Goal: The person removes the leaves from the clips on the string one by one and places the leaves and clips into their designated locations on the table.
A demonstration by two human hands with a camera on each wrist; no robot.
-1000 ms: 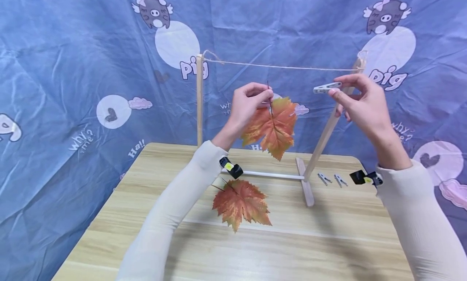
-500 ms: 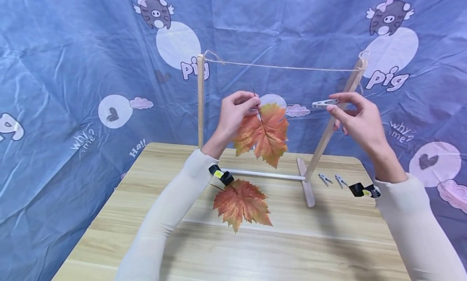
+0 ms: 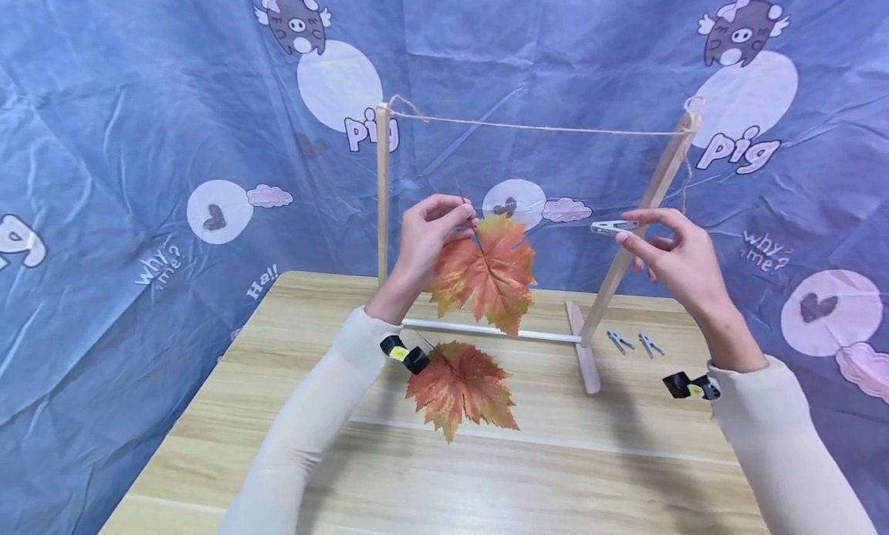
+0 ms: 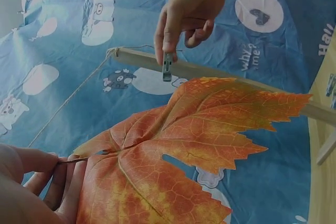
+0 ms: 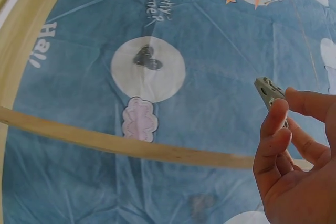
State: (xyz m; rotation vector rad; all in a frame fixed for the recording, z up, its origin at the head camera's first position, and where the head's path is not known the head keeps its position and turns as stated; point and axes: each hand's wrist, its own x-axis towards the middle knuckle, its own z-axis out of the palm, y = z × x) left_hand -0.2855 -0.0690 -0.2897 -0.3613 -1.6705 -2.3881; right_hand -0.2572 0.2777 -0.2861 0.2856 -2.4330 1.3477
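Between thumb and fingers, my left hand (image 3: 432, 232) pinches the thin dark stem of an orange-and-yellow artificial maple leaf (image 3: 489, 276). The blade hangs down to the right of that hand, and it fills much of the left wrist view. My right hand (image 3: 684, 259) pinches a grey clothespin (image 3: 614, 227) by its handle end, its nose pointing left toward the leaf. Leaf and clothespin are apart, both lower than the twine (image 3: 528, 126). A second maple leaf (image 3: 461, 388), redder, lies on the table below my left hand.
The twine runs between two wooden posts (image 3: 382, 195), joined low down by a white rod (image 3: 542, 335). Two more clothespins (image 3: 650, 345) lie on the wooden table (image 3: 556, 473), right of the stand's foot (image 3: 587, 369). A blue printed cloth (image 3: 174, 95) hangs behind.
Both hands have come down away from the twine. The left hand with its leaf has also shifted left; the right still holds the clothespin. The leaf on the table has stayed put.
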